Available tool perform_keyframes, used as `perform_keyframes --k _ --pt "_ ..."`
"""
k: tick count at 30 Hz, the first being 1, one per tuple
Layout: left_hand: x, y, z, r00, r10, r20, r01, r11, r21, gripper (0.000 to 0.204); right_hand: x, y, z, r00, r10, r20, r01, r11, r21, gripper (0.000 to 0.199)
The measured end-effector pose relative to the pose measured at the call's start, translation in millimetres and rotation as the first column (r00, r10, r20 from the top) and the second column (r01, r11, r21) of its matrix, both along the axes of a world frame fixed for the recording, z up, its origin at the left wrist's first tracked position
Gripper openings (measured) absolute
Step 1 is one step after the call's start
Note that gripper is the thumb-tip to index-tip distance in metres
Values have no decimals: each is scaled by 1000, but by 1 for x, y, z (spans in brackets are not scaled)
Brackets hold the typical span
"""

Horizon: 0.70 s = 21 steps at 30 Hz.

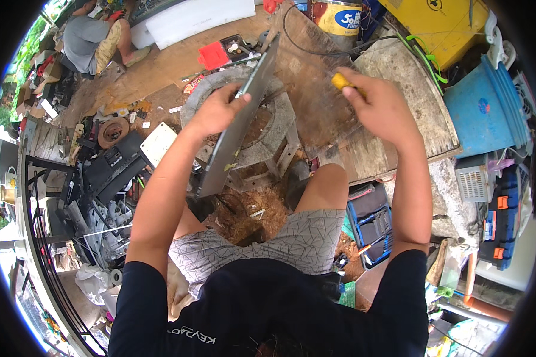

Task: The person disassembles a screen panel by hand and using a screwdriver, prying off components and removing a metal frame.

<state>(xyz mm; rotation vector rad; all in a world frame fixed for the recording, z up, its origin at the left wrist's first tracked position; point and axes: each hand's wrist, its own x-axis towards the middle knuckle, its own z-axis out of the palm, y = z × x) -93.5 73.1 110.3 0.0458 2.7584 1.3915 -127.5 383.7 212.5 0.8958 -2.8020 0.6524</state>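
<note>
Two bare forearms (159, 185) stretch ahead of us. Our left one slants toward 1 o'clock, and the left hand (215, 112), at 11 o'clock, grips a thin dark panel (238, 134), its thumb over the edge and its fingers on the other side. The panel stands steeply tilted at 11 o'clock, over a pale ring-shaped stand (283, 116). Our right forearm runs toward 12 o'clock; the wrist bends inward, and the right hand (380, 107), at 2 o'clock, closes around a yellow handle (340, 81) pointing toward 10 o'clock, above the wooden surface (426, 110).

We see light characters on the blue oval label (348, 18) of a tin (324, 18) at 1 o'clock, white capitals (192, 337) upside down on our dark shirt (268, 297) at 7 o'clock, a round black emblem (435, 5) on a yellow case (438, 33) between 1 and 2 o'clock, and a round sticker (484, 106), too small to read, on a blue tub (479, 128) toward 3 o'clock.
</note>
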Motion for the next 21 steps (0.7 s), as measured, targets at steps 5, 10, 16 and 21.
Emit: perform_keyframes --k 5,10,16,21 --pt "-14 -17 -5 994 99 54 -93 990 -109 62 0 16 -82 958 -98 270 202 899 -388 38" --pt "-25 -30 -13 996 86 10 -83 978 -191 54 6 0 -144 944 -131 304 253 877 -408 40" --pt "-39 -19 -2 992 126 -20 -128 985 -116 49 13 -19 -175 975 -118 187 189 884 -428 39" --pt "-62 -16 -2 981 179 -72 -190 958 -213 48 14 -19 -172 979 -107 174 175 876 -449 39"
